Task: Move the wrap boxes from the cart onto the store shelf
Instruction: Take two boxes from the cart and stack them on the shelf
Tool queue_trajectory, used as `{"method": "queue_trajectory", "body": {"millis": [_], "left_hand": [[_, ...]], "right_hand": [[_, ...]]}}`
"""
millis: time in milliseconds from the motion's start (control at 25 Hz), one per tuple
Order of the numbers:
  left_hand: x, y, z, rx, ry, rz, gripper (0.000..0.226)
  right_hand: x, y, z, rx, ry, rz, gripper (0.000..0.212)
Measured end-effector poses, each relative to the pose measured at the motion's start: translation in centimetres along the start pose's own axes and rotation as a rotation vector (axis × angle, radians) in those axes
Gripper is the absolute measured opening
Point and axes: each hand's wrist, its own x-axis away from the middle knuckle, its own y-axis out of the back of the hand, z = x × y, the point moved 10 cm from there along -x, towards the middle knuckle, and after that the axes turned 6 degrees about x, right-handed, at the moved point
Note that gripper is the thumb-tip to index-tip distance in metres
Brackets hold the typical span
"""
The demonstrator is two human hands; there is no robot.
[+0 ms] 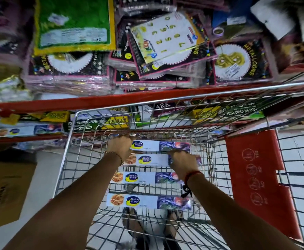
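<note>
Head view: pick-up step. Both hands reach into the cart (71,141) at centre frame; left hand (119,147) clasps the left end of the farthest wrap box (158,146), right hand (182,162) grips the right end of the second wrap box (153,160). Two more boxes lie nearer (lower centre). Next move, likely: lift clear of the wire rim, carry to the shelf (57,103) at mid-left. Fingertips hidden behind boxes; shelf stock blurred.
</note>
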Motion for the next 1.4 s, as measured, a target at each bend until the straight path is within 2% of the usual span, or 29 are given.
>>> {"method": "queue_trajectory", "body": {"millis": [280,760,960,1200,1400], "left_hand": [[8.1,9.8,1.8,0.031,0.067,-0.103,0.037],[22.2,31.3,4.7,-0.005,0.133,-0.354,0.047],[27.0,39.0,6.5,0.023,0.134,-0.457,0.051],[29.0,47.6,9.3,0.051,0.148,-0.557,0.050],[26.2,52.9,11.0,0.065,0.191,-0.578,0.052]], "right_hand": [[7.1,10.6,-0.7,-0.096,0.008,-0.032,0.018],[19.1,32.6,-0.9,-0.076,0.116,-0.252,0.042],[21.9,39.6,-0.4,-0.018,0.140,-0.358,0.043],[22.9,45.2,0.5,-0.063,0.162,-0.396,0.044],[21.8,47.5,0.4,-0.075,0.153,-0.400,0.047]]}}
